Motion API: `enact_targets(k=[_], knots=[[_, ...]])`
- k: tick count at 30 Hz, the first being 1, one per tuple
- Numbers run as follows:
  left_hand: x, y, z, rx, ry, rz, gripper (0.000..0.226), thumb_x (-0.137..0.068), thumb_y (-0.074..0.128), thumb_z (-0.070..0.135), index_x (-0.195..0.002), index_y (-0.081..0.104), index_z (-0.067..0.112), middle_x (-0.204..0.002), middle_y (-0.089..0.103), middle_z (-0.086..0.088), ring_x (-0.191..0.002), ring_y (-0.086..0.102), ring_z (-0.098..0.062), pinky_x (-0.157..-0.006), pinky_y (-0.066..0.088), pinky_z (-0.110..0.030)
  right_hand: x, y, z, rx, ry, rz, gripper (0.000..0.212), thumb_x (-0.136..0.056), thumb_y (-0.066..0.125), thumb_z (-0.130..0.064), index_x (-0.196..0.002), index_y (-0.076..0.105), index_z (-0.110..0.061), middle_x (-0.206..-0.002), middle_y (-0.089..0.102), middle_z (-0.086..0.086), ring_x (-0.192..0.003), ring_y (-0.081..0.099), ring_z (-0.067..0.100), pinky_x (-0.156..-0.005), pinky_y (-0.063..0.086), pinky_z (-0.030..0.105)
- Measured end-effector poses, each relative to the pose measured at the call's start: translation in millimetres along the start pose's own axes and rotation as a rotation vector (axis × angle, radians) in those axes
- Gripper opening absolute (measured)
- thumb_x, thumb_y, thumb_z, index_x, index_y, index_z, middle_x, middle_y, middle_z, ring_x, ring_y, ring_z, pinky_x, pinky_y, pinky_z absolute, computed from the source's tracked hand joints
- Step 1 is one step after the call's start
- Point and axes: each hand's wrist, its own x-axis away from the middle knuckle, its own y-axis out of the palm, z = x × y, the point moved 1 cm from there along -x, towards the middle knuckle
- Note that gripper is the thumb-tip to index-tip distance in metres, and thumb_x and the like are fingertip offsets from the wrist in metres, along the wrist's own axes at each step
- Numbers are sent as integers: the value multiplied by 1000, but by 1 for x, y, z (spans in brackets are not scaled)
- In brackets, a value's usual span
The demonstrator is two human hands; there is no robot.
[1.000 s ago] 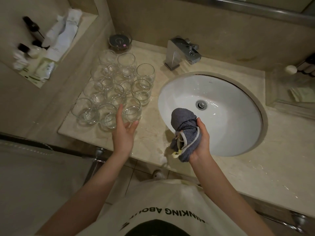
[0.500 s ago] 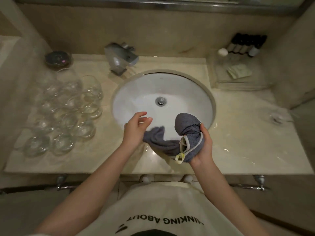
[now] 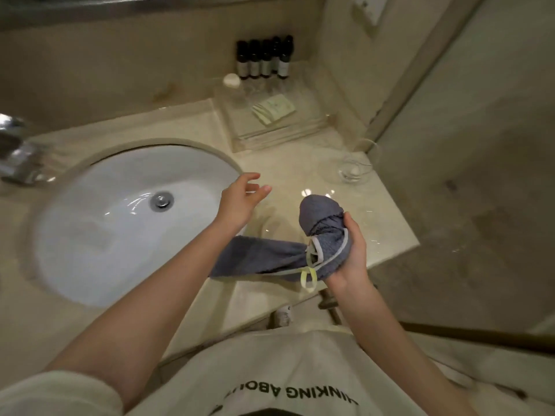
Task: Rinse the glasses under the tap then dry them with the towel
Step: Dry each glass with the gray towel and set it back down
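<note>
Right hand [image 3: 350, 256] clenched around a bunched grey towel [image 3: 322, 235]; terry texture, pale piping along the hem, a small yellow-green hanging loop dangling below the fist. The upper end was wadded into a rounded knob above the fingers; a loose tail trailed leftward and passed behind the left forearm, its end hidden there.

Left hand [image 3: 240, 199] released, fingers relaxed and slightly spread, holding nothing, hovering over the right rim of the sink [image 3: 90, 235]. The sink was an oval white basin, glossy and wet-looking, with a chrome drain at centre, set under a polished beige stone desk [image 3: 375, 220].

One clear glass [image 3: 351, 166] stood on the desk near the right wall, well apart from both hands; its outline was faint against the stone and whether it was wet could not be told.

The tap [image 3: 15, 157], chrome, was cut off at the left edge and blurred. At the back, a clear tray [image 3: 240, 139] carried dark bottles [image 3: 264, 58] and folded pale packets; their labels were unreadable.
</note>
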Motion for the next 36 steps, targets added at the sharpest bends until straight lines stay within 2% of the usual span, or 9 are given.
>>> enact_targets(k=[6,8,12,14,19,22,27,31,36], knots=[[-47,80,40,-39,44,-155,50,-91,67,33,-135,52,16,-130,59,-10,-113,59,-21,-88,44,-27,-14,-34,-49,-3,-39,62,56,-89,52,-43,-132,57,-7,-124,65,14,-101,65,25,-87,54,36],[-58,100,50,-48,55,-192,55,-89,70,33,-138,50,17,-134,56,-11,-117,57,-22,-89,43,-27,-18,-45,-60,-2,-38,74,58,-84,52,-45,-128,59,-6,-120,67,14,-99,66,25,-89,52,38],[-73,130,63,-64,56,-242,68,-85,74,31,-144,42,18,-141,50,-12,-127,49,-23,-102,45,-38,-24,-62,-74,-58,-21,69,43,-98,42,-41,-114,64,-7,-98,74,10,-81,73,22,-70,61,32],[-78,142,68,-82,72,-268,76,-84,76,29,-147,37,18,-145,46,-14,-132,46,-23,-106,41,-37,-26,-65,-79,-66,-23,74,41,-100,41,-40,-111,64,-8,-92,75,10,-76,74,21,-62,60,31],[-91,167,78,-99,75,-304,95,-74,85,26,-150,28,20,-143,47,-10,-131,46,-24,-105,43,-39,-29,-71,-88,-88,-10,74,41,-99,42,-39,-112,65,-7,-95,75,10,-79,74,21,-65,61,31],[-98,179,82,-114,64,-271,100,-68,89,26,-148,29,18,-143,48,-10,-130,47,-26,-104,44,-44,-31,-74,-91,-75,-23,93,40,-99,42,-38,-111,65,-8,-99,75,10,-83,73,20,-72,60,31],[-98,184,79,-17,91,-188,89,-66,90,18,-142,44,17,-136,55,-8,-122,51,-15,-91,37,-17,-31,-71,-92,-15,-6,84,39,-98,44,-38,-104,68,-8,-96,75,9,-80,73,18,-66,60,28],[-87,168,69,82,46,-111,83,-66,90,27,-137,49,21,-126,57,-3,-104,53,-7,-90,47,-26,-33,-61,-89,46,-9,61,40,-99,42,-41,-105,67,-11,-89,76,4,-75,73,15,-60,58,26],[-65,112,57,222,6,-11,80,-57,90,39,-128,56,25,-115,60,1,-102,59,-9,-87,48,-25,-38,-28,-79,205,-123,58,55,-90,53,-50,-131,58,-14,-123,67,7,-105,67,21,-89,55,36]])
